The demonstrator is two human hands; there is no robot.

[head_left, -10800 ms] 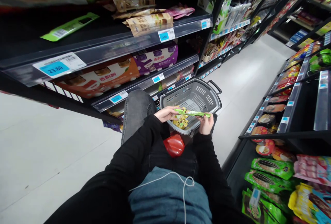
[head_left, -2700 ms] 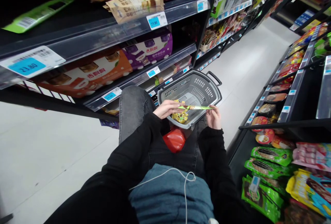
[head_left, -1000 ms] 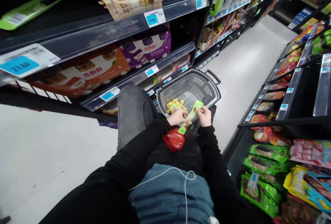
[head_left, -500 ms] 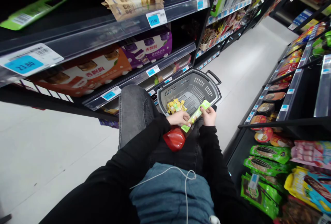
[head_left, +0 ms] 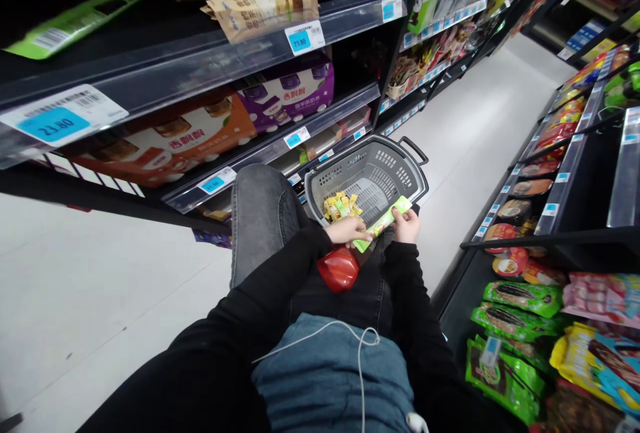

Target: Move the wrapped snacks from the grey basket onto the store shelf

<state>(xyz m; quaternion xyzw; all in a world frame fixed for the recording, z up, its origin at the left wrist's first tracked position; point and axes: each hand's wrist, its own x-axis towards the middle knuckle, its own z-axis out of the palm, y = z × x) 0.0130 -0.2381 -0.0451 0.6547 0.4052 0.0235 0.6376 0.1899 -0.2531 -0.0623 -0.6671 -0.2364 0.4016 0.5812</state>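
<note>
A narrow green snack packet [head_left: 385, 221] is stretched between my two hands above the near rim of the basket. My left hand [head_left: 349, 229] pinches its lower left end. At the upper right end, my right hand [head_left: 407, 223] grips it between thumb and fingers. Beneath lies the grey shopping basket [head_left: 367, 146], with small yellow packets [head_left: 342, 205] heaped in its left part. A shiny red package [head_left: 339, 269] rests at my lap, just below my left hand; part of it is hidden.
On the left, a shelf [head_left: 175, 43] holds orange and purple drink cartons [head_left: 287, 94], with a brown snack bag [head_left: 265, 9] above. Another shelf [head_left: 500, 244] on the right carries green bags [head_left: 523, 297] and cup foods. A pale floor aisle [head_left: 480, 126] runs between. A white earphone cable [head_left: 361, 379] hangs over my shirt.
Both hands and the green packet have shifted slightly to the right and up, and the packet lies a little flatter. The basket and red package look almost unchanged.
</note>
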